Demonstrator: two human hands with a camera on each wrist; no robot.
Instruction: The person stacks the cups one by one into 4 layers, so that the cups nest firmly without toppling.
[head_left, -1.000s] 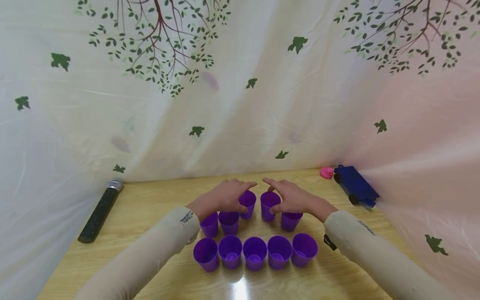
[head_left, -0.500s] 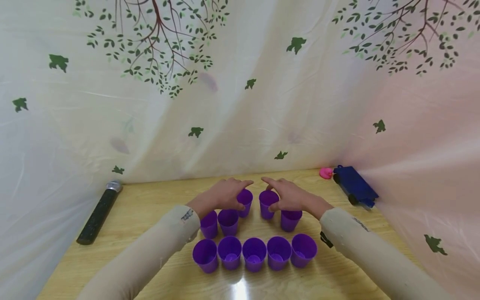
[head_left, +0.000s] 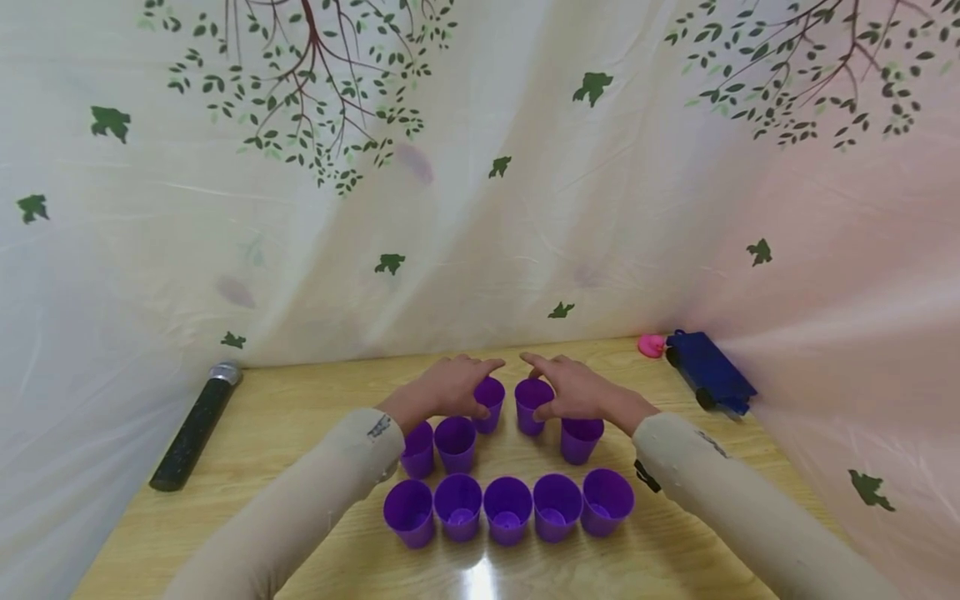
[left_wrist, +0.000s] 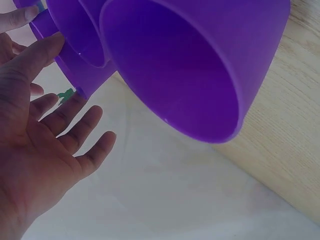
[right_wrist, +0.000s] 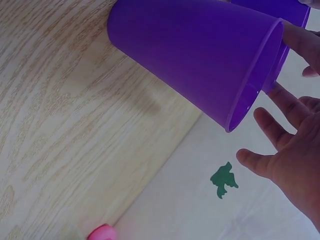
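In the head view my left hand (head_left: pixel 446 390) reaches over the left part of the back group and pinches a purple cup (head_left: pixel 490 407) between thumb and fingers. Two more cups stand beside it, one of them a purple cup (head_left: pixel 455 443) under my wrist. My right hand (head_left: pixel 581 390) pinches another upright purple cup (head_left: pixel 529 408), a small gap away from the left one. Behind that forearm stands a purple cup (head_left: pixel 581 442). The left wrist view has my thumb on the near side of the cup (left_wrist: pixel 82 70), with the last fingers loose.
A row of several upright cups (head_left: pixel 508 510) stands nearer me on the wooden table (head_left: pixel 322 533). A black microphone (head_left: pixel 195 429) lies at the left. At the back right are a pink toy duck (head_left: pixel 651 345) and a blue toy cart (head_left: pixel 712 372). A leaf-printed curtain (head_left: pixel 450 208) hangs behind.
The right hand has drawn its cup slightly left, away from the cup beside it. The left hand's cup has shifted a little back and left. The front row stays put.
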